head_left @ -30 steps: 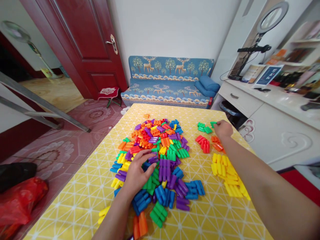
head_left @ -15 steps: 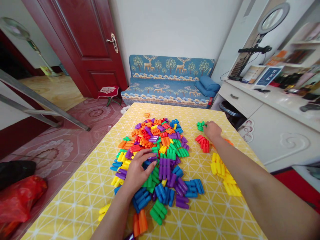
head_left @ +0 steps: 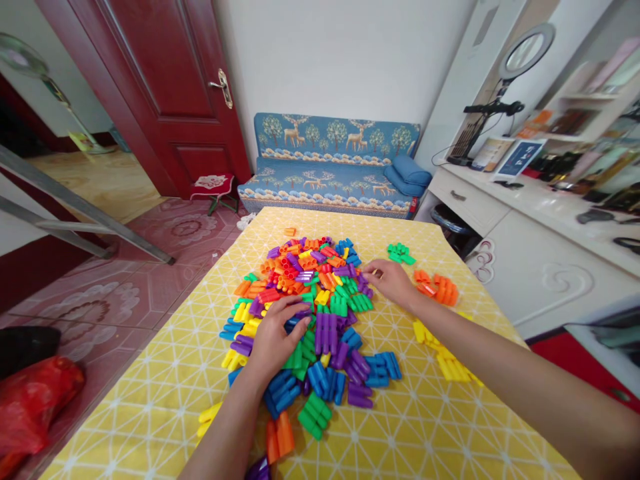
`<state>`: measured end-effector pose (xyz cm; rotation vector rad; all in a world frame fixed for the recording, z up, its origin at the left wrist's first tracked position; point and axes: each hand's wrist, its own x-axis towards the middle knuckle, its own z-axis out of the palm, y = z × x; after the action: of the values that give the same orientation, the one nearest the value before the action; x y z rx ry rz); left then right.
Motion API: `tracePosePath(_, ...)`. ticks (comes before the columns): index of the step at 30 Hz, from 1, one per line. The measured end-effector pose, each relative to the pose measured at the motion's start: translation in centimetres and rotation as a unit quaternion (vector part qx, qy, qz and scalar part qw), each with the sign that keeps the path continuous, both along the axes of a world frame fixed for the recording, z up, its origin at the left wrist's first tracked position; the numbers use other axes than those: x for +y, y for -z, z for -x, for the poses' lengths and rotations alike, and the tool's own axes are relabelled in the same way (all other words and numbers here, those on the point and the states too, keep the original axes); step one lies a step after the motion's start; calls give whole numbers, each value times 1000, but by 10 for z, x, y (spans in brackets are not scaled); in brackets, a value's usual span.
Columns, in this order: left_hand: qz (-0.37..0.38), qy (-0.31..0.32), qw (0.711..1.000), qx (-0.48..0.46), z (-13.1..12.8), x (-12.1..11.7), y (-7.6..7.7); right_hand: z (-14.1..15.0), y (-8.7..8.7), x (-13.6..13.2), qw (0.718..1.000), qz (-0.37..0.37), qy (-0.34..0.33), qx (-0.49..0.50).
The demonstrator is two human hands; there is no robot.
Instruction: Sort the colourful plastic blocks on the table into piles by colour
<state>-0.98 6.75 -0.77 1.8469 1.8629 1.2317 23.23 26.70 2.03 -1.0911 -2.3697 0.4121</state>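
A big heap of coloured plastic tube blocks [head_left: 313, 313] lies on the yellow patterned tablecloth [head_left: 425, 427]. My left hand [head_left: 275, 337] rests palm down on the heap's left side, fingers spread over purple and blue pieces. My right hand [head_left: 393, 281] reaches to the heap's right edge, fingers extended toward green and purple blocks, nothing visibly held. Sorted groups lie to the right: green blocks [head_left: 399, 253], orange blocks [head_left: 437, 288] and yellow blocks [head_left: 443, 357], partly hidden by my right forearm.
A white cabinet [head_left: 540, 267] with a ring light [head_left: 525, 50] stands right of the table. A blue patterned sofa [head_left: 330, 167] sits behind it, a red door [head_left: 165, 93] at the left. A red bag [head_left: 35, 400] lies on the floor.
My right hand left the green group at the far right and swung left and nearer, to the heap's right edge. My left hand stayed on the heap. The camera shifted slightly.
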Motion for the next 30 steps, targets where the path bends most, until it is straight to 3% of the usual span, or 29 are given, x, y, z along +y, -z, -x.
tracePosePath(2,1,2,1000,0,0,0,0,11,1,-26,998,32,-58,-10)
tracePosePath(6,0,3,1000,0,1,0,0,29,3,-55,996,46,-49,-63)
tracePosePath(10,-5,6,1000,-1,2,1,1,40,9,-50,995,61,-29,-72)
tracePosePath(17,-5,7,1000,-1,3,2,3,39,16,-35,983,174,-39,-41)
tracePosePath(23,2,8,1000,18,2,3,2,40,21,-40,987,153,0,-39)
tracePosePath(26,28,19,998,60,2,4,-7,40,23,-46,991,128,14,-38)
tracePosePath(30,42,20,991,122,-1,20,-33,41,21,-55,993,105,28,-40)
